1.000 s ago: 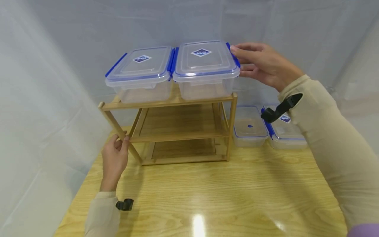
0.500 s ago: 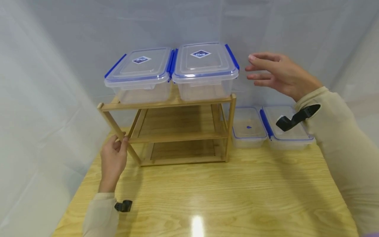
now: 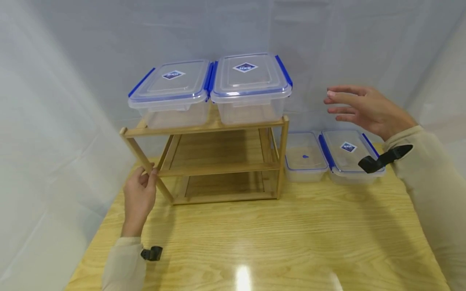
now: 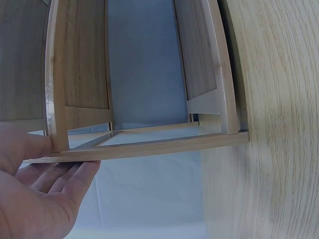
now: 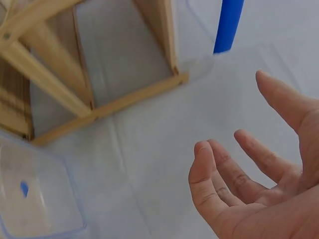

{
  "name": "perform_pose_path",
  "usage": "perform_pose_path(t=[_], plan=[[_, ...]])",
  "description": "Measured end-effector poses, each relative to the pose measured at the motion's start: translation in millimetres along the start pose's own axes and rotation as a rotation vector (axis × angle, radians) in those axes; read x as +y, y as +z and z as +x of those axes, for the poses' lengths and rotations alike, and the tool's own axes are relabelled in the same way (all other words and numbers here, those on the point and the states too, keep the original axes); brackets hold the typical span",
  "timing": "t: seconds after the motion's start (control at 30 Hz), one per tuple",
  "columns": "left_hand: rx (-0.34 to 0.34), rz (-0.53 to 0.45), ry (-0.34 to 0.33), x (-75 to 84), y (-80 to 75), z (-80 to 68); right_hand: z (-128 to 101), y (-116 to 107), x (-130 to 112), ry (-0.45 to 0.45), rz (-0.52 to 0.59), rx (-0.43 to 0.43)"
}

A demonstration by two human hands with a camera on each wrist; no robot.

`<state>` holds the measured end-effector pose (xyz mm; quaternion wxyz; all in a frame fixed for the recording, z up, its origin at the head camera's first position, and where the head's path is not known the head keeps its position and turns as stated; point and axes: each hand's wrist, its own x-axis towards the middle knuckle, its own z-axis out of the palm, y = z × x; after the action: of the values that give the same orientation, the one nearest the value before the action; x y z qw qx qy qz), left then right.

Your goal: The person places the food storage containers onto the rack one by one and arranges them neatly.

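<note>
A three-tier wooden rack [image 3: 218,165] stands on the table. Two clear boxes with blue-clipped lids sit side by side on its top shelf, the left box [image 3: 171,93] and the right box [image 3: 250,87]. My left hand [image 3: 145,178] grips the rack's slanted front-left leg between thumb and fingers. The left wrist view shows that hand [image 4: 40,189] at the rack's wooden bar [image 4: 134,148]. My right hand [image 3: 346,103] hovers with fingers spread, right of the top boxes and above the boxes on the table. In the right wrist view this hand [image 5: 249,184] holds nothing.
Right of the rack, two more clear boxes [image 3: 305,155] [image 3: 347,155] stand on the wooden table [image 3: 276,238]. The rack's two lower shelves hold nothing. White cloth hangs behind and at both sides. Black straps sit on both wrists.
My right hand has let go of the right top box's edge and moved right and down, away from it. The left hand has kept its grip on the rack leg.
</note>
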<state>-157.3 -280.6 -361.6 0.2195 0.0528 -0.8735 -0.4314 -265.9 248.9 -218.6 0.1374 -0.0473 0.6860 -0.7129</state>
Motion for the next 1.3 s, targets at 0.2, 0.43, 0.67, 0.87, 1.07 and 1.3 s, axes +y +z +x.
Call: perform_pose_path(t=[0.2,0.43,0.67,0.87,1.07,1.3], plan=[[0.000,-0.007,0.003,-0.6,1.2,-0.1,-5,-27,23,-0.025,-0.105,-0.008],[-0.002,-0.010,0.002,0.2,2.0,-0.3,-14,-59,46,0.014,-0.207,0.030],[0.004,-0.001,0.009,-0.1,1.1,0.4,-21,-88,74,0.033,-0.315,0.090],[0.004,0.001,0.003,0.0,-0.8,-1.5,-20,-105,101,0.056,-0.511,0.179],[0.005,-0.004,-0.004,-0.9,-0.5,-1.4,-19,-122,123,0.072,-0.611,0.249],[0.014,0.009,0.020,-1.7,-0.8,0.2,-27,-136,144,0.040,-0.630,0.277]])
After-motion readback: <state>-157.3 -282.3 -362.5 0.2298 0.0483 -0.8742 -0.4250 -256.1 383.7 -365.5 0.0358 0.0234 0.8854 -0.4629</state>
